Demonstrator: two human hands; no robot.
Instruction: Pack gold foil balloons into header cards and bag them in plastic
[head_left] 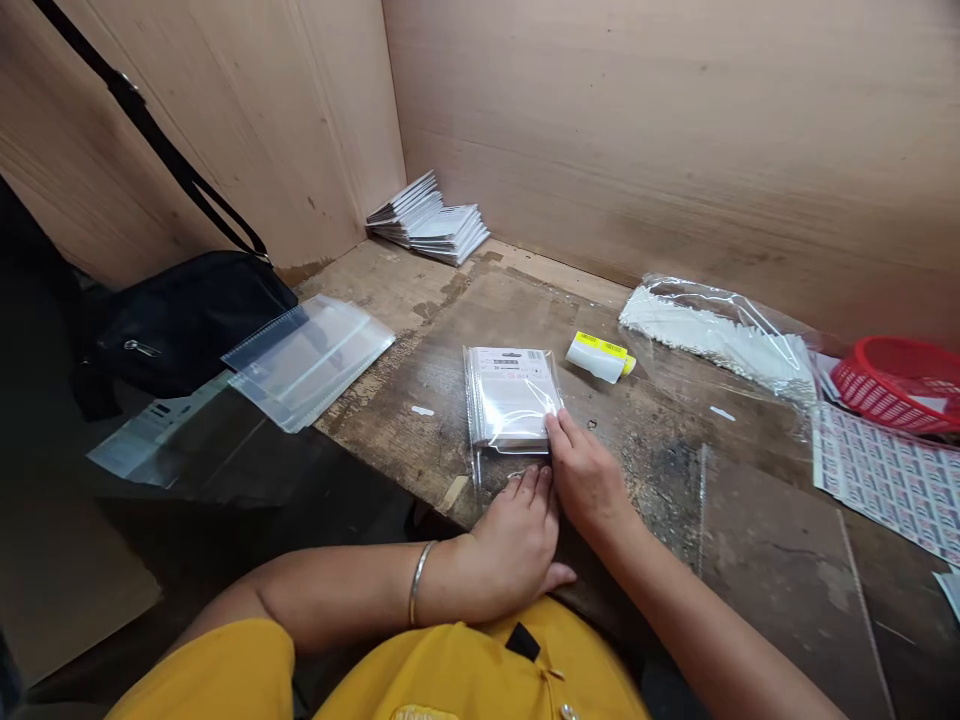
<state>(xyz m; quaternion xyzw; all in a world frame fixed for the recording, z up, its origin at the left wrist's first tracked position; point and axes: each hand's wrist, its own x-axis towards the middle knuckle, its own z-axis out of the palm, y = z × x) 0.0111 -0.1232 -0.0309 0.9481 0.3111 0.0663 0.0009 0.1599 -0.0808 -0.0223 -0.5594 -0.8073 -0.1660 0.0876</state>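
Mid-bench, on a scarred plywood worktop point(442, 330): one clear plastic sleeve point(525, 425) enclosing a white barcoded packet point(506, 395), lying flat, loose flap toward the body. Judged light and thin; film likely slick and soft, contents apparently somewhat stiff. Best hold judged to be the packet's firm edges through the film, not the limp flap.

Right hand point(586, 478): extended fingers laid on the sleeve's near right corner, thumb hidden, so firm grip or mere touch impossible to tell. Left hand point(514, 545): unclenched, fingers loosely spread, tips at the sleeve's near edge. Metal bangle point(417, 580) on left wrist; yellow garment point(480, 665) at lower frame.

Just beyond the sleeve: white tube with yellow band point(600, 357), lying on its side. Further right: clear bag of white strips point(712, 335), printed label sheet point(889, 480), red plastic basket point(896, 385) at the far right edge. Left of the sleeve: stack of clear bags point(307, 362) near the bench edge, black shoulder bag point(187, 320) with strap rising up the wall. In the far corner: two overlapping piles of white packets point(427, 222), set against plywood walls point(750, 130).
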